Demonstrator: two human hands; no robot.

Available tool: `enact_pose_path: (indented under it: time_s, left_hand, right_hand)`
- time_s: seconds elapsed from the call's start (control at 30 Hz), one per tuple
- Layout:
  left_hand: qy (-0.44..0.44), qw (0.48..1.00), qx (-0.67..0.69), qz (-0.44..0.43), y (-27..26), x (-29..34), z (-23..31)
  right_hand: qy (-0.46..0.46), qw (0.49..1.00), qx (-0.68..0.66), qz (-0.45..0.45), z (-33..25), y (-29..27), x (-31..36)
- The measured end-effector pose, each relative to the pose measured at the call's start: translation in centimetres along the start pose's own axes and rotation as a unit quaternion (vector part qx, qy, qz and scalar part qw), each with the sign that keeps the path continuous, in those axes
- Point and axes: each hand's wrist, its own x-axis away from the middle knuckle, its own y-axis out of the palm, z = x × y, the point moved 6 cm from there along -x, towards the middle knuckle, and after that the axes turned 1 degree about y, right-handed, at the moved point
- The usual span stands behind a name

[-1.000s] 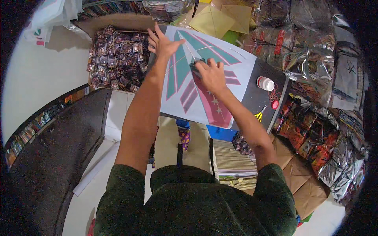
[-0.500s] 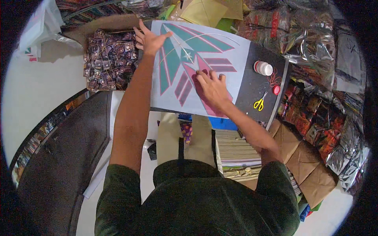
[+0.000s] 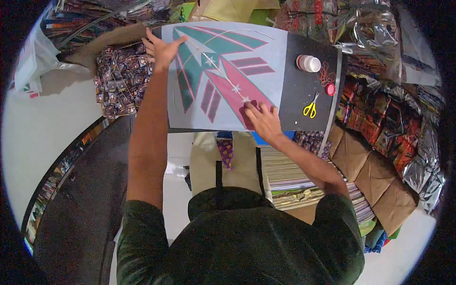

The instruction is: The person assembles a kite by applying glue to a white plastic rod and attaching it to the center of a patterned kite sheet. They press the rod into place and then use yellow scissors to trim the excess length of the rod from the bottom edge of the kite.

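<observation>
A paper kite sheet point(image 3: 228, 114), white with green and pink shapes, lies on a dark tabletop point(image 3: 295, 102). A thin spine stick point(image 3: 227, 78) runs diagonally down it, with pale star-shaped patches point(image 3: 236, 89) along its length. Another thin stick point(image 3: 216, 35) curves across the upper part as a bow. At the sheet's top left corner my left hand point(image 3: 163, 51) is open, thumb stretched over the corner and fingers spread past the edge. My right hand point(image 3: 263, 121), fingers bent and slightly apart, presses its fingertips at the lowest star near the stick's lower end.
To the right on the tabletop are a white jar point(image 3: 308, 63), a red lid point(image 3: 330, 89), tangled red thread point(image 3: 325, 73) and yellow-handled scissors point(image 3: 310, 107). A box of small bundled packets point(image 3: 121, 80) stands at left. Plastic-wrapped stacks point(image 3: 373, 123) crowd the right, with paper stacks point(image 3: 289, 175) below.
My right hand has slid down along the spine stick from mid-sheet toward its lower end, uncovering more stars. My left hand stays at the corner. The whole view has shifted slightly.
</observation>
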Motion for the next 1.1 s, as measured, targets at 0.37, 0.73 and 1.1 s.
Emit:
enact_pose_path:
  time_s: [0.37, 0.73, 1.1]
  left_hand:
    - [-0.05, 0.998, -0.033, -0.02, -0.5, 0.5, 1.0]
    - [-0.056, 0.993, -0.104, 0.01, -0.3, 0.0, 0.5]
    - [-0.053, 0.996, -0.077, -0.01, -0.1, -0.4, 0.0]
  right_hand:
    - [0.016, 0.999, -0.002, -0.029, 0.7, 1.1, 4.4]
    - [0.022, 0.999, -0.006, -0.047, 1.1, 2.2, 7.3]
    - [0.022, 0.996, 0.004, -0.086, 1.1, 1.7, 8.6]
